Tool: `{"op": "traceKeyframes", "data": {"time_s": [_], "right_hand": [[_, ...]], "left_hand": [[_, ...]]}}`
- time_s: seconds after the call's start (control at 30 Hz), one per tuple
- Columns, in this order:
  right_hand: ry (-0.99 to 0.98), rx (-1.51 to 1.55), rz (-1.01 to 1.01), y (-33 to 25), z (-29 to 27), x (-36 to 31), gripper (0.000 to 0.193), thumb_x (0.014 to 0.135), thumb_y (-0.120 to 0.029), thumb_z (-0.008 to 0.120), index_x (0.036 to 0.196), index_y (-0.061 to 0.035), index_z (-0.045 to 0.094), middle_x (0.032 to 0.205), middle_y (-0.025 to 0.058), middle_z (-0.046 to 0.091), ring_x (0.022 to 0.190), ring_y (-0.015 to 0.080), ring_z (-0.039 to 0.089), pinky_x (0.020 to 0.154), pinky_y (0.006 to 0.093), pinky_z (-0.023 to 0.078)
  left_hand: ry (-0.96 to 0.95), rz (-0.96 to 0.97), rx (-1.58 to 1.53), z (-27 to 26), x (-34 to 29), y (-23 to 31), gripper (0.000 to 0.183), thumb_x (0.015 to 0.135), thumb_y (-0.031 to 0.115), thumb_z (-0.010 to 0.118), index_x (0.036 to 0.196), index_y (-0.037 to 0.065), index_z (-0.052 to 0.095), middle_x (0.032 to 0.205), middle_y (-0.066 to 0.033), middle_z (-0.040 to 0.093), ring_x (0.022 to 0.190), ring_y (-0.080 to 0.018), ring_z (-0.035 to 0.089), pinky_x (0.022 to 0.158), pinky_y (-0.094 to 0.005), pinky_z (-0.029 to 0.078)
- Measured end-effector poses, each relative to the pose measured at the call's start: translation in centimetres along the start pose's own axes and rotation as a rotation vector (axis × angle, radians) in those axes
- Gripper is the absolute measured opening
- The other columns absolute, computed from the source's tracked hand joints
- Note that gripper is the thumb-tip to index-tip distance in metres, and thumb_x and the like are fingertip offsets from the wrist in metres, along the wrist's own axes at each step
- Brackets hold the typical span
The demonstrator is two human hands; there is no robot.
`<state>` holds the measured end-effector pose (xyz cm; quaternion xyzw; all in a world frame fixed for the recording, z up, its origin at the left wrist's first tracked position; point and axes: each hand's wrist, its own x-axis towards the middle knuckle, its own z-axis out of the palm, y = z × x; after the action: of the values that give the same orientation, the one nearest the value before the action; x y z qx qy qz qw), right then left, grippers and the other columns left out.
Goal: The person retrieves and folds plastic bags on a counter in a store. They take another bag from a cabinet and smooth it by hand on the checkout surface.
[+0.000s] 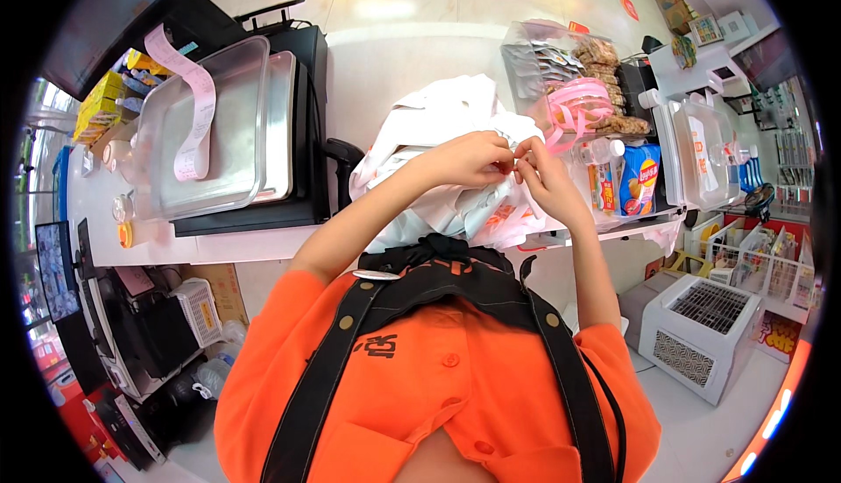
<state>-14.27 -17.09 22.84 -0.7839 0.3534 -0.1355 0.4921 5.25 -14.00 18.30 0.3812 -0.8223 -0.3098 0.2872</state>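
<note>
A crumpled heap of white plastic bags with some red print lies on the counter in front of me. My left hand reaches across it with fingers curled and pinched on a bit of white plastic bag. Close beside it, my right hand pinches the same white plastic with thumb and forefinger. The fingertips of both hands almost meet at the heap's right side. Exactly which edge of the bag they grip is partly hidden by the fingers.
Left stands a metal tray in a clear tub, with a curling paper strip on it. Right are a clear bin of packaged snacks, a pink-strapped pouch, a clear bottle and a blue chip bag.
</note>
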Motion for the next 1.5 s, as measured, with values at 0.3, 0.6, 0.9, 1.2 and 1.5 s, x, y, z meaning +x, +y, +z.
{"op": "traceKeyframes", "data": {"time_s": [0.3,0.6,0.9,1.2,1.5], "right_hand": [[0.224,-0.701,-0.478,0.2,-0.2,1.0,0.020,0.078,-0.017,0.064,0.095,-0.0081,0.057,0.098,0.0043,0.058,0.095,0.0234,0.053,0.077,0.0373,0.043],[0.084,-0.942,-0.756,4.3,-0.4,3.2,0.011,0.070,-0.014,0.060,0.074,-0.0079,0.052,0.077,0.0030,0.055,0.081,0.0192,0.055,0.073,0.0309,0.045],[0.064,-0.701,-0.828,4.5,-0.9,4.1,0.011,0.072,-0.014,0.061,0.073,-0.0054,0.053,0.074,0.0055,0.054,0.078,0.0213,0.055,0.069,0.0327,0.045],[0.272,-0.736,-0.559,4.2,2.4,4.8,0.012,0.078,-0.012,0.060,0.071,-0.0046,0.052,0.068,0.0085,0.053,0.066,0.0243,0.053,0.058,0.0356,0.044],[0.276,-0.872,-0.108,-0.3,5.0,1.7,0.010,0.074,-0.010,0.055,0.067,-0.0028,0.056,0.060,0.0132,0.058,0.059,0.0254,0.060,0.052,0.0337,0.049]], "left_hand": [[-0.030,-0.065,-0.049,1.1,-0.9,-1.9,0.020,0.080,0.018,0.065,0.086,0.000,0.058,0.076,-0.0113,0.058,0.065,-0.0267,0.054,0.062,-0.0354,0.044],[-0.263,-0.413,-0.600,2.5,-1.0,-3.8,0.027,0.093,0.030,0.054,0.083,0.005,0.057,0.068,0.0072,0.040,0.064,-0.0053,0.035,0.058,-0.0226,0.032],[-0.147,-0.547,-0.926,2.4,-1.7,-3.8,0.028,0.090,0.033,0.058,0.089,0.005,0.062,0.077,0.0064,0.050,0.071,-0.0029,0.040,0.062,-0.0193,0.034],[0.107,-0.672,-1.370,2.0,-2.1,-4.7,0.024,0.090,0.028,0.056,0.098,0.005,0.061,0.089,0.0024,0.059,0.081,-0.0047,0.055,0.069,-0.0216,0.046],[0.133,-0.618,-1.173,2.4,-2.0,-2.8,0.026,0.093,0.033,0.051,0.086,0.009,0.058,0.082,0.0068,0.053,0.080,-0.0012,0.045,0.072,-0.0195,0.038]]}}
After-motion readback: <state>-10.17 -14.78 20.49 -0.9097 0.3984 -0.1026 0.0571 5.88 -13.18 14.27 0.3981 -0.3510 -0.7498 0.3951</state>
